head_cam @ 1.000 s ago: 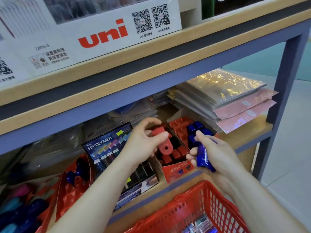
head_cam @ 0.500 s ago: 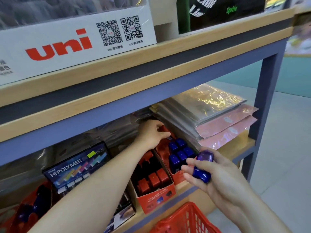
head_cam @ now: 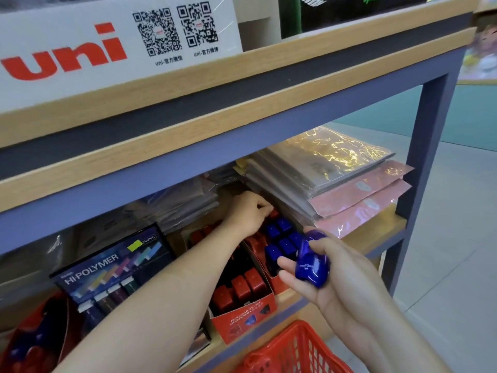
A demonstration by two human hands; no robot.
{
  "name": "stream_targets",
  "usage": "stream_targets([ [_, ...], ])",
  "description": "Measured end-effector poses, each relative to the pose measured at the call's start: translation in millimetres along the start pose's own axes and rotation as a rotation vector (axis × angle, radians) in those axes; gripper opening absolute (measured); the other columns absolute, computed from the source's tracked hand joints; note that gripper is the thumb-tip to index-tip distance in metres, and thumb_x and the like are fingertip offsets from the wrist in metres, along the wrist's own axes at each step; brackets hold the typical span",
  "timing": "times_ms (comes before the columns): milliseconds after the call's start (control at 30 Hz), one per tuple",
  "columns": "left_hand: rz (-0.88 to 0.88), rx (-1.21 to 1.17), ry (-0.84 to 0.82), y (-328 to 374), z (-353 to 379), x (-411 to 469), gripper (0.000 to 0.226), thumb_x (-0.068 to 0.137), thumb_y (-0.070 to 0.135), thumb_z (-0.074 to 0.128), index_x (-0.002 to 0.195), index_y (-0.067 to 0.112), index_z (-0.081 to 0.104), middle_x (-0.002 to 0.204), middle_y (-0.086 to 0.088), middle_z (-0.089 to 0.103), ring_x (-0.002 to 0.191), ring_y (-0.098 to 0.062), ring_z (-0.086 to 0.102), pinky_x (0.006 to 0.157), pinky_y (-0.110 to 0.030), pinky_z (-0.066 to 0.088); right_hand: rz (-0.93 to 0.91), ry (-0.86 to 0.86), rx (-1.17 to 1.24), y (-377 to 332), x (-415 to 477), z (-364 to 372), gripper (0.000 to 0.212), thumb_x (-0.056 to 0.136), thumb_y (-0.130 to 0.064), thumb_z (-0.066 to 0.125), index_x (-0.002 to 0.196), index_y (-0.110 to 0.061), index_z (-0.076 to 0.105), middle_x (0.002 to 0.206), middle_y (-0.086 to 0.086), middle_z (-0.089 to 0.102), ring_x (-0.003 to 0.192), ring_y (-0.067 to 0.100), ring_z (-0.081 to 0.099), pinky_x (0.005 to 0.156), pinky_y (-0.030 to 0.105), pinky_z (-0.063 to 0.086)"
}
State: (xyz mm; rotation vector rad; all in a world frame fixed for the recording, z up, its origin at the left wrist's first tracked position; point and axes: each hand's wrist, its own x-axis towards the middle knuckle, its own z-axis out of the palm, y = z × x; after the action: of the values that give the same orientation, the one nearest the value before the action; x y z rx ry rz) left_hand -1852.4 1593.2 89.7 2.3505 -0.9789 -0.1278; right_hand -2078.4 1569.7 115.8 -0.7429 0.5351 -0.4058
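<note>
Right hand (head_cam: 347,278), lower right of centre, grips a glossy rounded blue plastic sharpener (head_cam: 312,265), thumb over the top. Left hand (head_cam: 248,214), centre frame, curls into the back of the red cardboard box (head_cam: 242,323). Its fingertips are hidden, so the grip is unclear. Crinkly foil packets (head_cam: 336,162) crowd just right of it. Red mesh basket (head_cam: 293,354) is cut off at the bottom.

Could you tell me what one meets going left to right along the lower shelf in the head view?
HI-POLYMER box, red sharpener carton, blue sharpener held by the right hand, pink packets, blue shelf post.
</note>
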Motion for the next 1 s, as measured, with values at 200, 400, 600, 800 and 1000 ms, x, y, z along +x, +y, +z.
stream_targets([
  [200,-0.027,-0.113,-0.051,27,-23,-40,0.03,0.101,0.035,0.043,0.111,0.021,0.068,0.108,0.005,0.066,0.098,-0.013,0.061,0.084,-0.029,0.049,-0.038,0.012,-0.056,3,0,-2,0.017,0.095,-0.009,0.06,0.109,-0.015,0.065,0.107,0.016,0.07,0.087,0.031,0.074,0.073,0.044,0.06],
  [400,-0.021,-0.54,-0.12,53,-54,-158,0.029,0.088,0.03,0.069,0.116,0.03,0.062,0.108,0.007,0.068,0.096,-0.007,0.066,0.083,-0.026,0.056,-0.059,-0.063,-0.042,12,-8,15,0.02,0.088,-0.005,0.066,0.106,-0.001,0.06,0.089,0.019,0.074,0.078,0.027,0.074,0.069,0.036,0.059],
  [600,-0.119,-0.578,0.135,30,-74,-222,0.042,0.075,0.015,0.082,0.11,0.029,0.063,0.104,0.006,0.07,0.089,-0.005,0.067,0.075,-0.02,0.054,-0.011,-0.203,-0.209,36,-28,43,0.026,0.084,-0.022,0.071,0.101,-0.005,0.06,0.08,0.013,0.073,0.061,0.019,0.069,0.053,0.026,0.055],
  [800,-0.167,-0.68,0.296,-2,-112,-277,0.03,0.084,0.017,0.072,0.113,0.022,0.065,0.103,0.006,0.072,0.099,-0.009,0.067,0.087,-0.028,0.055,0.023,-0.361,-0.486,72,-52,76,0.029,0.094,-0.033,0.06,0.088,-0.005,0.059,0.068,0.013,0.07,0.056,0.02,0.067,0.049,0.024,0.051],
  [1000,-0.296,-0.63,0.492,-52,-152,-341,0.027,0.084,0.017,0.073,0.108,0.024,0.063,0.091,0.0,0.073,0.085,-0.021,0.07,0.078,-0.035,0.059,-0.153,-0.52,-0.939,125,-72,93,0.018,0.098,-0.011,0.053,0.082,-0.011,0.061,0.07,0.004,0.068,0.055,0.012,0.062,0.051,0.028,0.048],
])
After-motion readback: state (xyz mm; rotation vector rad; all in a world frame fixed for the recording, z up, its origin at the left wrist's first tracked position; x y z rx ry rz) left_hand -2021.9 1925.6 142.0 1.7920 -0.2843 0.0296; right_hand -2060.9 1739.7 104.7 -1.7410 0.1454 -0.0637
